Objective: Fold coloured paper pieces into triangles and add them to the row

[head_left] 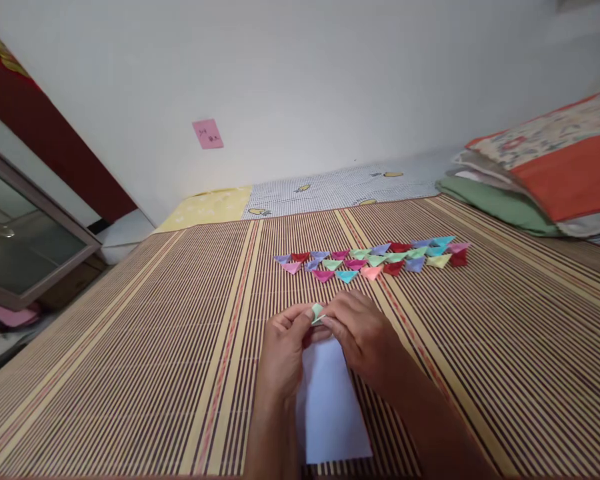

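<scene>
A small piece of pale green folded paper (317,311) is pinched between my two hands. My left hand (287,337) grips its left side between thumb and fingers. On its right side, the fingers of my right hand (357,327) are closed on it, and they cover part of the paper. Beneath my hands a white sheet of paper (334,407) lies on the striped mat (170,360). Beyond my hands, several folded paper triangles (347,275) in red, pink, green, blue and yellow lie in rows on the mat.
Stacked bedding with an orange floral pillow (580,167) and a green folded cloth (500,203) sits at the back right. A checked sheet (325,193) runs along the white wall, where a pink note (208,134) is stuck. A glass-fronted cabinet (25,227) stands at left.
</scene>
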`<state>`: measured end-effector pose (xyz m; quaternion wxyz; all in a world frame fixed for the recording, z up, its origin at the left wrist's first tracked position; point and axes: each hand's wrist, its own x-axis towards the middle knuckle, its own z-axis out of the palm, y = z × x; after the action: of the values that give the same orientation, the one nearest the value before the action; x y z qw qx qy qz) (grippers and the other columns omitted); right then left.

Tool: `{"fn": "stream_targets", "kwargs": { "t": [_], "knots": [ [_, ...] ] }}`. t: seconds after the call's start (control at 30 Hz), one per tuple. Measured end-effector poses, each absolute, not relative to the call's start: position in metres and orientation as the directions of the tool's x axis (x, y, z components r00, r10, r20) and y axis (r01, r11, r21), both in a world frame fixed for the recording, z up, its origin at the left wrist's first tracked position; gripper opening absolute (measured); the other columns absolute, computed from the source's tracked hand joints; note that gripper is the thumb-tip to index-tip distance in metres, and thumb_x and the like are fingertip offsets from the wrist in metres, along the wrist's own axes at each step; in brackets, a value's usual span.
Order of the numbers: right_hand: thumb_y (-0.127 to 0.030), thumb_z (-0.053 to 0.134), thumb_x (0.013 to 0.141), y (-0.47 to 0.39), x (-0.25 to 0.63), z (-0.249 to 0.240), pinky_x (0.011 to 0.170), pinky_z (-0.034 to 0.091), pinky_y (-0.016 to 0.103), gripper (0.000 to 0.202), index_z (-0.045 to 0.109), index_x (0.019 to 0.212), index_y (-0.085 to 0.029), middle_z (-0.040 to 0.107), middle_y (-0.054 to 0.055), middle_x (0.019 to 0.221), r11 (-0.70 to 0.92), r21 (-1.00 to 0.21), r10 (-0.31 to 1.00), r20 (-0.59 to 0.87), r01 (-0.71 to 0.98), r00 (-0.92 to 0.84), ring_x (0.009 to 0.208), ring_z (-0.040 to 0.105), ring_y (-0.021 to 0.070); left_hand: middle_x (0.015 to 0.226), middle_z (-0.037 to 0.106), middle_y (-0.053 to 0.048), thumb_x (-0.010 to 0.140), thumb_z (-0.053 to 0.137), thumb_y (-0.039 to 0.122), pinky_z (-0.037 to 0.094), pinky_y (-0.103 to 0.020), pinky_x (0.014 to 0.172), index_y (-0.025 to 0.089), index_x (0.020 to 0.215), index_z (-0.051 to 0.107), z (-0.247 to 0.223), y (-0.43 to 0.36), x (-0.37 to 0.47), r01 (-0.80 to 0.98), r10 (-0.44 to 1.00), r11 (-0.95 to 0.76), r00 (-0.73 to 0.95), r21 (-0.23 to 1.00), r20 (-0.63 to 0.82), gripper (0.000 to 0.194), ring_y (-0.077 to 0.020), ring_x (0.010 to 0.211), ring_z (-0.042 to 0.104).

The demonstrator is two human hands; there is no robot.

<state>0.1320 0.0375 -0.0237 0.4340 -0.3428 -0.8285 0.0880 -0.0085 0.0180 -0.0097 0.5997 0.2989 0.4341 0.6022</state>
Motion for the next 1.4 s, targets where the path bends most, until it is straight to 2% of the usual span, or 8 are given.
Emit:
{"fn": "stream_targets", "kwargs": {
  "t": [0.23, 0.57, 0.73, 0.9, 1.13, 1.4],
  "knots": [
    [-0.015, 0.055, 0.097, 0.0373, 0.1305, -0.0254, 0.072, 0.040, 0.032, 0.013, 0.058, 0.084, -0.017, 0.061, 0.004, 0.080, 0.678, -0.590, 0.724, 0.639, 0.440, -0.260, 0.079, 0.056, 0.0204, 0.072, 0.076, -0.008, 0.067, 0.083, 0.032, 0.059, -0.027, 0.062, 0.011, 0.078, 0.078, -0.0095, 0.0171, -0.0105, -0.410, 0.986, 0.116, -0.065, 0.905, -0.156, 0.024, -0.0179, 0.065, 0.071],
    [-0.016, 0.056, 0.094, 0.0373, 0.1321, -0.0274, 0.068, 0.040, 0.030, 0.014, 0.054, 0.081, -0.019, 0.058, 0.002, 0.076, 0.627, -0.621, 0.767, 0.597, 0.471, -0.234, 0.075, 0.055, 0.0193, 0.075, 0.076, -0.006, 0.081, 0.074, 0.038, 0.059, -0.026, 0.061, 0.014, 0.083, 0.081, -0.0085, 0.0127, -0.0109, -0.157, 1.000, 0.013, -0.020, 0.988, -0.017, 0.024, -0.0159, 0.065, 0.069],
    [-0.017, 0.055, 0.094, 0.0372, 0.1333, -0.0279, 0.067, 0.040, 0.029, 0.014, 0.053, 0.080, -0.020, 0.057, 0.002, 0.076, 0.612, -0.646, 0.782, 0.582, 0.457, -0.223, 0.075, 0.055, 0.0189, 0.079, 0.076, -0.006, 0.085, 0.072, 0.042, 0.060, -0.028, 0.063, 0.015, 0.087, 0.081, -0.0083, 0.0120, -0.0127, -0.128, 1.000, -0.007, 0.019, 0.992, 0.009, 0.028, -0.0173, 0.069, 0.070],
    [-0.016, 0.055, 0.094, 0.0369, 0.1339, -0.0272, 0.067, 0.040, 0.028, 0.014, 0.054, 0.080, -0.020, 0.057, 0.001, 0.076, 0.606, -0.667, 0.788, 0.575, 0.433, -0.218, 0.074, 0.055, 0.0179, 0.086, 0.078, -0.007, 0.085, 0.074, 0.034, 0.060, -0.029, 0.070, 0.015, 0.095, 0.080, -0.0059, 0.0099, -0.0137, -0.125, 0.995, 0.012, 0.099, 0.992, 0.000, 0.023, -0.0187, 0.076, 0.073],
    [-0.019, 0.057, 0.095, 0.0382, 0.1331, -0.0267, 0.066, 0.039, 0.028, 0.016, 0.054, 0.079, -0.020, 0.057, 0.000, 0.076, 0.589, -0.706, 0.804, 0.562, 0.395, -0.195, 0.073, 0.054, 0.0169, 0.084, 0.078, -0.007, 0.087, 0.070, 0.034, 0.061, -0.029, 0.066, 0.015, 0.092, 0.079, -0.0080, 0.0111, -0.0118, -0.124, 0.999, -0.009, 0.045, 0.992, 0.015, 0.021, -0.0187, 0.072, 0.073],
    [-0.021, 0.055, 0.095, 0.0386, 0.1313, -0.0271, 0.065, 0.040, 0.029, 0.017, 0.054, 0.079, -0.020, 0.057, 0.000, 0.074, 0.558, -0.734, 0.827, 0.534, 0.388, -0.178, 0.070, 0.053, 0.0162, 0.077, 0.075, -0.005, 0.089, 0.067, 0.034, 0.057, -0.025, 0.060, 0.015, 0.084, 0.077, -0.0074, 0.0108, -0.0081, -0.015, 0.998, -0.058, 0.000, 0.998, 0.058, 0.022, -0.0168, 0.067, 0.069]
  ]
}}
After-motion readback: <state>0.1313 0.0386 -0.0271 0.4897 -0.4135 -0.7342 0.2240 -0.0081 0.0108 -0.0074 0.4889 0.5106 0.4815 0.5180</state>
